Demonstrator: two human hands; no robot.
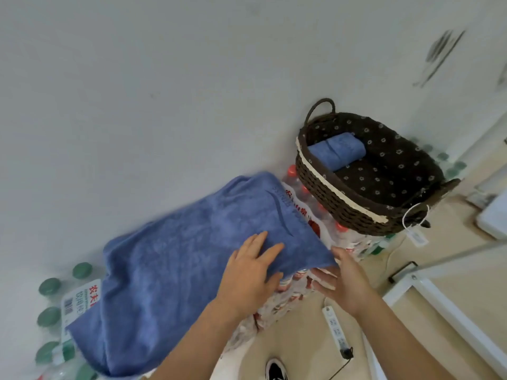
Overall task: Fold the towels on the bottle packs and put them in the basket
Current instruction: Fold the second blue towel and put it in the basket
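Currently my left hand lies straight-fingered, pressing the blue towel; my right hand, relaxed, sits at its near corner. Towel's long axis runs seven-to-one o'clock over the bottle packs; bare pack separates it from the wicker basket.

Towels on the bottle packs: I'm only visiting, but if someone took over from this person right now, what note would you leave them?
Left hand: open, lying flat on the spread blue towel.
Right hand: open, fingers straight at that towel's near corner. I cannot tell whether they touch it.
Things: the spread blue towel lies unfolded over the bottle packs. The basket stands on the packs to the right.
Done: one folded blue towel is in the basket.
Left: fold the spread blue towel and put it in the basket.
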